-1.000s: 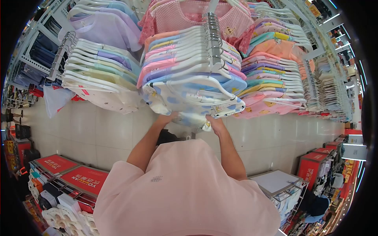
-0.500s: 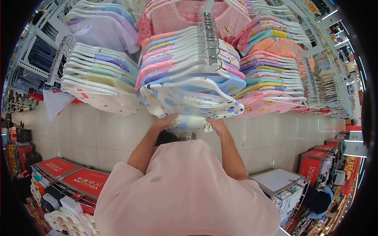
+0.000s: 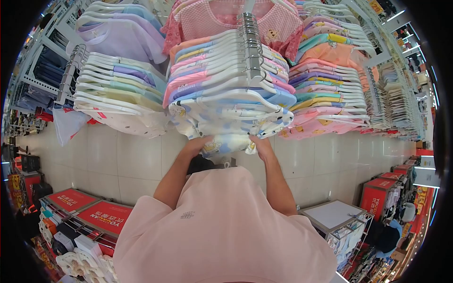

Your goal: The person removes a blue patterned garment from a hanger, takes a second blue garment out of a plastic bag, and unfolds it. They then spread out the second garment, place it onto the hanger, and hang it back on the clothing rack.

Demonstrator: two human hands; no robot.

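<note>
A white top with blue patches and small cartoon prints (image 3: 191, 115) hangs on a white hanger (image 3: 226, 98) at the near end of the middle rail. My left hand (image 3: 200, 143) is closed on the left side of its lower edge. On the right side of that edge, the fingers of my right hand (image 3: 259, 142) are pinched round the cloth. Between my hands the fabric sags in soft folds with yellow figures. My fingertips are partly hidden by the cloth. Directly behind it, more tops on white hangers (image 3: 207, 75) are packed along the metal rail (image 3: 253, 56).
Rows of hung clothes flank the middle rail, pale ones (image 3: 120, 89) at left and pink, yellow and purple ones (image 3: 325, 94) at right. A pink checked top (image 3: 212, 19) hangs behind. Red signs (image 3: 104, 216) and a white-topped stand (image 3: 334, 216) are near my sides.
Both hands stay closed on the top's lower edge. The cloth between them has shifted slightly, and the view has moved a little.
</note>
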